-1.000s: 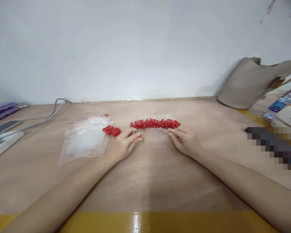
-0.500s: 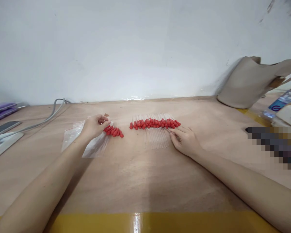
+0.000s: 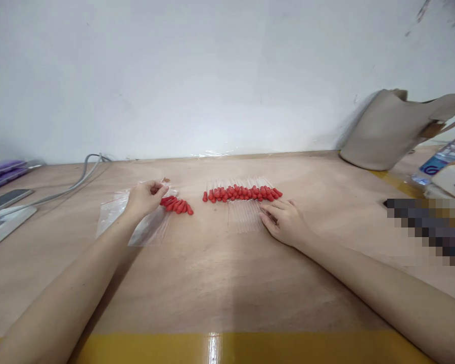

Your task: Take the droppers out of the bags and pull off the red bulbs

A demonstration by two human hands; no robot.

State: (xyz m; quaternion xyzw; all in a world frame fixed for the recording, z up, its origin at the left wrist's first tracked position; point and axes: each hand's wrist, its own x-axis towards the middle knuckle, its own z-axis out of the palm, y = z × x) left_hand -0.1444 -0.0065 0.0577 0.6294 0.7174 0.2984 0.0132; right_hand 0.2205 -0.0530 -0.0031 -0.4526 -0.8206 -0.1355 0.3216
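A tight row of droppers with red rubber bulbs (image 3: 242, 192) lies in the middle of the table, some thin clear tubes (image 3: 244, 217) pointing toward me and others toward the wall. At the row's right end, my right hand (image 3: 284, 221) rests with its fingers stretched and its fingertips at the tubes; thumb and forefinger look apart. To the left is a clear plastic bag (image 3: 146, 235), with a small fan of red-bulbed droppers (image 3: 177, 205) at its right side. My left hand (image 3: 146, 197) is over the bag, fingers curled against the thumb at its upper edge. The fingertips are partly hidden.
A beige bag (image 3: 382, 131) leans on the wall at the back right, near a plastic bottle (image 3: 445, 154). At the left are purple cases (image 3: 3, 174), a phone (image 3: 9, 198), a white tray-like thing (image 3: 11, 227) and a grey cable (image 3: 81, 182). Yellow tape (image 3: 155, 349) edges the table.
My left hand has shifted slightly left and down, uncovering more of the bulbs by the bag. My right hand has moved a little left and down, its fingers further over the tubes.
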